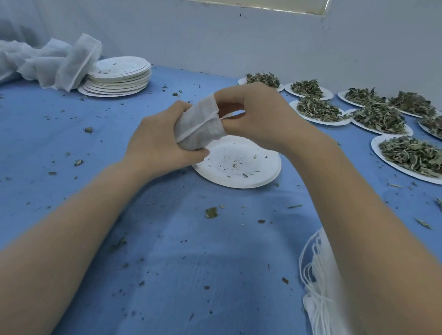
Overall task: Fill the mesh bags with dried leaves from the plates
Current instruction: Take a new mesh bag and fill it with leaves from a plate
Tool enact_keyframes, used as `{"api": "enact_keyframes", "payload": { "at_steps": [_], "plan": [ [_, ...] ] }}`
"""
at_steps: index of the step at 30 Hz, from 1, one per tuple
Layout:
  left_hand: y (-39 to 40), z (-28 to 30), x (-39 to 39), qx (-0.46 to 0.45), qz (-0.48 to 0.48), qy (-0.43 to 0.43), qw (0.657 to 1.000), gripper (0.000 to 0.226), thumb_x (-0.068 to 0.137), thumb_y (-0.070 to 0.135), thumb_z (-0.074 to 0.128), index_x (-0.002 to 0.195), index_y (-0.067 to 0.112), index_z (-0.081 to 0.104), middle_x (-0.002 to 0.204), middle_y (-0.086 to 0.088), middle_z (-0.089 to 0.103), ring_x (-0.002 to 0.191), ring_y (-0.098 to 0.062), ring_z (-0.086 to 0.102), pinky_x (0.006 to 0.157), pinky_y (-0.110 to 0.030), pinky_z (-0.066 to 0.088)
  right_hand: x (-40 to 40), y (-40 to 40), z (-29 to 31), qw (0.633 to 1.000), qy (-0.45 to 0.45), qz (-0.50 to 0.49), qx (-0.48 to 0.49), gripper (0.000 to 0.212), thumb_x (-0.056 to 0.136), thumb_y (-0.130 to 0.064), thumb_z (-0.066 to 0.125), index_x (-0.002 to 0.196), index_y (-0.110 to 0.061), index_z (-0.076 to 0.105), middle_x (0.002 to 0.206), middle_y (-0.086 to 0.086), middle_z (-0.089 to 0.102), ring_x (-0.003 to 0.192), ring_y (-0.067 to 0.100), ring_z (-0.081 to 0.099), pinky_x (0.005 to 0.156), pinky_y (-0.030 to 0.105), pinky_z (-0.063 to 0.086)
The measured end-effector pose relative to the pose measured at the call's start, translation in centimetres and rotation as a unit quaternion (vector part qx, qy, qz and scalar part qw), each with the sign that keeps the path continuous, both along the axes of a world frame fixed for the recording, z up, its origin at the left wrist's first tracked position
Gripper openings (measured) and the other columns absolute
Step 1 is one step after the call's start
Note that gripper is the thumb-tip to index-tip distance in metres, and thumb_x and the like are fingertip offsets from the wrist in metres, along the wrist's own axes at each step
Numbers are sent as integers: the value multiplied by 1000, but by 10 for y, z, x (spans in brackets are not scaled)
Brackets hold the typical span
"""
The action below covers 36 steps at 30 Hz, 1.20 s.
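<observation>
While both hands work above the blue cloth [158,241] | leaf-heaped plates [417,160] at far right — stacked plates [119,79] far left | crumb-strewn plate [241,163] centre | left hand [159,145] grips mesh bag [199,124] | right hand [256,117] pinches its mouth — just above that plate.

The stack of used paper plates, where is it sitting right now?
In the head view the stack of used plates sits far left on the blue table, against the crumpled white mesh fabric, opposite the leaf-filled plates on the right.
</observation>
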<state>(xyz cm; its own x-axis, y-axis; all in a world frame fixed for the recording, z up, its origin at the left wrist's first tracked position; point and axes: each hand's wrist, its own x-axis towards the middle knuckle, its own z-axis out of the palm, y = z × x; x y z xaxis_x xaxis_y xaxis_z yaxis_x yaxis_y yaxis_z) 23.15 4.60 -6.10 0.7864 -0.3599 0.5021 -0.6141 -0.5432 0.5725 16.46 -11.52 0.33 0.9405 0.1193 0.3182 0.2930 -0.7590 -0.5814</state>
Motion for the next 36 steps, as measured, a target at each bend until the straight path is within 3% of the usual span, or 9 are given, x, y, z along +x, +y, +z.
{"api": "enact_keyframes", "payload": {
  "at_steps": [5, 9, 13, 16, 20, 22, 27, 32, 36],
  "plan": [
    [11, -5, 7, 77, 25, -1, 997, 47, 62, 34, 76, 103, 33, 54, 86, 11, 58, 83, -16, 54, 68, -28, 40, -3, -15, -12, 997, 41, 9, 70, 18, 82, -12, 68, 97, -20, 73, 94, -9, 72, 90, 0, 65, 88, 22, 51],
    [14, -7, 11, 73, 52, -7, 996, 41, 66, 36, 74, 101, 30, 54, 88, 8, 59, 83, -20, 54, 70, -33, 44, -2, -30, -15, 989, 92, -93, 61, 21, 78, -29, 69, 99, -30, 65, 102, -12, 66, 93, 3, 61, 77, 25, 48],
    [16, -8, 13, 37, 67, -2, 997, 43, 66, 37, 74, 103, 27, 55, 90, 3, 61, 85, -22, 55, 74, -39, 48, -5, -32, -16, 912, 337, -145, -184, 134, 29, -85, 66, 145, -37, 17, 151, -6, 25, 136, 21, 29, 102, 41, 30],
    [14, -8, 12, 34, 78, -4, 996, 40, 66, 37, 73, 100, 28, 54, 88, 2, 60, 82, -22, 54, 68, -36, 46, -2, -24, -21, 878, 412, -115, -216, 161, 10, -88, 64, 147, -38, -3, 157, -8, 13, 143, 23, 17, 111, 45, 25],
    [12, -7, 9, 28, 90, 1, 996, 35, 69, 35, 71, 97, 25, 52, 86, 0, 59, 80, -24, 54, 67, -37, 47, 0, -19, -24, 860, 415, -123, -269, 163, 9, -84, 65, 146, -39, -10, 157, -7, 10, 141, 27, 20, 101, 46, 31],
    [11, -5, 6, 20, 95, 9, 995, 33, 70, 35, 70, 94, 24, 51, 85, 1, 58, 80, -24, 53, 66, -37, 46, -2, -20, -27, 873, 391, -122, -264, 158, 11, -83, 66, 146, -41, -5, 155, -5, 14, 139, 28, 23, 96, 45, 33],
    [18, 9, 1, -5, 128, 23, 991, 34, 70, 37, 68, 91, 25, 44, 77, 9, 51, 78, -20, 50, 58, -30, 35, -1, -20, -26, 918, 307, -151, -202, 145, 28, -83, 68, 147, -37, 0, 152, -2, 13, 140, 28, 17, 107, 52, 28],
    [43, 32, 7, -87, 186, 99, 974, 50, 68, 43, 69, 107, 21, 47, 85, 10, 53, 85, -20, 53, 69, -35, 47, 16, 2, -13, 951, 229, -151, -139, 130, 37, -85, 66, 144, -28, 19, 142, 2, 23, 134, 26, 18, 98, 48, 29],
    [68, 49, 22, -131, 191, 144, 962, 44, 75, 39, 63, 105, 19, 37, 80, 14, 45, 68, -4, 45, 53, -27, 34, 45, 31, 0, 960, 196, -146, -138, 127, 36, -86, 65, 139, -22, 27, 137, 5, 23, 129, 27, 22, 95, 46, 32]
  ]
}}
